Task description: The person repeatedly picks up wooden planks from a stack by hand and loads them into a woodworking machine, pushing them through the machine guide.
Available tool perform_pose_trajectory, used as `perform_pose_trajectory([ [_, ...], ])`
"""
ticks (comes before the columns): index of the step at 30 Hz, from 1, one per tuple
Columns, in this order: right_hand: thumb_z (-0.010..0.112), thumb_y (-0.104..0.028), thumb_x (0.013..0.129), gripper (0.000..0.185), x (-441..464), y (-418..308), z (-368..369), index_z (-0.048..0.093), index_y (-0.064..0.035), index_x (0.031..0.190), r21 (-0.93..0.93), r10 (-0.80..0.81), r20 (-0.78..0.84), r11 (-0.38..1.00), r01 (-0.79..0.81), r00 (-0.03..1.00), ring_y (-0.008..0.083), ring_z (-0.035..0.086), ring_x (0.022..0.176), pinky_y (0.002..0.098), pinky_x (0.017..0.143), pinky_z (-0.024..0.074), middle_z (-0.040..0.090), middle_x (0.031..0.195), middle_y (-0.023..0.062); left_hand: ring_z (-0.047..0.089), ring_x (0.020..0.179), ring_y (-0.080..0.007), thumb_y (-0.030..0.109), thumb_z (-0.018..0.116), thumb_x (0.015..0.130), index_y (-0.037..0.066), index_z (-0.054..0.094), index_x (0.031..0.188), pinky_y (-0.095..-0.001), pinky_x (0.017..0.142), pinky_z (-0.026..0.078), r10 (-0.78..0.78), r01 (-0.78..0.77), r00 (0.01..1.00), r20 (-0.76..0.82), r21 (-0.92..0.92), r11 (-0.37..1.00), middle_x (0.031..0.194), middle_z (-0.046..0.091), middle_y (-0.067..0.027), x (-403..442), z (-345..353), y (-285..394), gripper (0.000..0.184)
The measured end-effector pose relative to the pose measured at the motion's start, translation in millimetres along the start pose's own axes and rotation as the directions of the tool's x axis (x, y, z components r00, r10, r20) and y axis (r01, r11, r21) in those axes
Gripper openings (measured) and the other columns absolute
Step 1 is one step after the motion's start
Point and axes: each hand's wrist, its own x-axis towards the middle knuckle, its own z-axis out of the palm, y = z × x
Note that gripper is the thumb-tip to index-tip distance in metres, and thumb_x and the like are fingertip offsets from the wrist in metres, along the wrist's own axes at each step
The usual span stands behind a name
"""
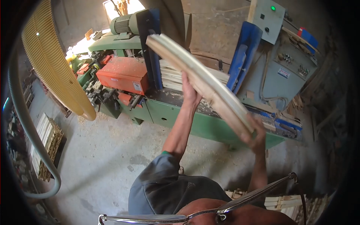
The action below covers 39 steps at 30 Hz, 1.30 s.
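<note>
A long bundle of pale wooden strips [210,88] is held slantwise in front of me, over the green machine [176,116]. My left hand [190,92] grips its near side around the middle, thumb up along the wood and the other fingers hidden behind it. At the lower right end, my right hand [258,133] is closed around the bundle, slightly blurred. Behind the bundle, more wooden strips [174,77] lie stacked on the machine between a dark blue upright guide [153,56] and a bright blue one [242,60].
An orange-red cover [123,73] and a motor [123,24] sit on the machine's left. A grey control cabinet [287,71] stands at right. A yellow ribbed hose [56,63] and a grey hose [32,127] hang left, near stacked strips [47,146] on the floor.
</note>
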Motion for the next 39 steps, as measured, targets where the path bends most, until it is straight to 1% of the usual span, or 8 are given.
perform_pose_trajectory([
  [3,0.072,-0.041,0.08,0.073,65,31,-13,0.061,0.0093,0.132,0.157,0.062,0.007,0.986,-0.062,0.998,0.0263,0.06,0.113,0.0413,0.097,0.0491,0.063,0.122,0.0152,0.058,0.128,-0.0305,0.059,0.037,0.106,0.003,0.044,0.144,-0.048,0.11,0.047,-0.104,0.095,0.971,0.217,0.048,0.994,0.137,0.058,-0.0175,67,17,13,0.068],
  [8,0.07,-0.04,0.088,0.067,188,72,-37,0.057,0.0039,0.137,0.504,0.216,0.157,0.821,-0.266,0.964,0.0242,0.065,0.107,0.0392,0.081,0.0577,0.065,0.123,0.0148,0.068,0.092,-0.0306,0.053,0.052,0.102,0.018,0.038,0.13,-0.0583,0.068,0.06,-0.052,0.044,0.998,0.025,0.255,0.966,0.115,0.061,-0.0141,181,32,24,0.046],
  [11,0.068,-0.045,0.091,0.065,237,68,-50,0.058,0.0023,0.134,0.506,0.245,0.205,0.802,-0.317,0.948,0.0236,0.066,0.105,0.037,0.075,0.0587,0.066,0.122,0.0151,0.068,0.092,-0.03,0.052,0.055,0.101,0.017,0.037,0.131,-0.055,0.067,0.062,-0.028,0.03,1.0,-0.015,0.241,0.97,0.116,0.06,-0.0159,194,59,36,0.05],
  [20,0.06,-0.052,0.099,0.067,309,67,-66,0.052,0.001,0.139,0.566,0.323,0.158,0.745,-0.353,0.933,0.0242,0.066,0.111,0.0375,0.082,0.0607,0.061,0.132,0.0168,0.033,0.144,-0.0495,0.052,0.066,0.093,0.002,-0.001,0.16,-0.0538,0.115,0.037,0.168,0.087,0.881,-0.443,0.499,0.862,0.153,0.036,-0.0348,241,79,32,0.108],
  [23,0.054,-0.043,0.105,0.065,284,53,-55,0.038,-0.0016,0.153,0.615,0.263,-0.19,0.783,-0.094,0.946,0.0403,0.049,0.137,0.0495,0.11,0.0472,0.043,0.151,0.0219,0.027,0.146,-0.0496,0.052,0.064,0.094,0.004,-0.003,0.16,-0.0535,0.119,0.03,0.07,0.231,0.821,-0.566,0.442,0.867,0.154,0.035,-0.0331,262,88,25,0.106],
  [27,0.068,-0.028,0.097,0.07,204,44,-43,0.034,-0.0057,0.155,0.554,0.149,-0.156,0.832,-0.038,0.977,0.0341,0.064,0.117,0.0471,0.099,0.0536,0.041,0.152,0.0122,0.04,0.136,-0.0451,0.046,0.066,0.095,0.009,-0.009,0.16,-0.0515,0.106,0.042,-0.041,0.161,0.899,-0.436,0.243,0.956,0.152,0.036,-0.0298,269,76,15,0.106],
  [31,0.07,-0.02,0.095,0.065,104,77,-35,0.045,-0.0034,0.152,0.486,0.399,-0.193,0.832,-0.266,0.896,0.0214,0.065,0.11,0.0351,0.089,0.0581,0.05,0.149,0.012,0.053,0.126,-0.0405,0.04,0.068,0.095,0.014,-0.014,0.16,-0.0495,0.093,0.054,-0.087,0.171,0.887,-0.453,0.147,0.974,0.15,0.038,-0.0265,271,87,-7,0.108],
  [39,0.067,-0.016,0.094,0.058,-120,150,-14,0.05,-0.0037,0.149,0.61,0.793,-0.06,0.51,-0.606,0.606,0.0267,0.068,0.108,0.0385,0.087,0.0588,0.055,0.143,0.0089,0.067,0.1,-0.0314,0.032,0.077,0.089,0.024,-0.016,0.16,-0.0433,0.077,0.061,-0.052,0.297,0.71,-0.702,0.233,0.926,0.139,0.051,-0.0153,290,75,-21,0.118],
])
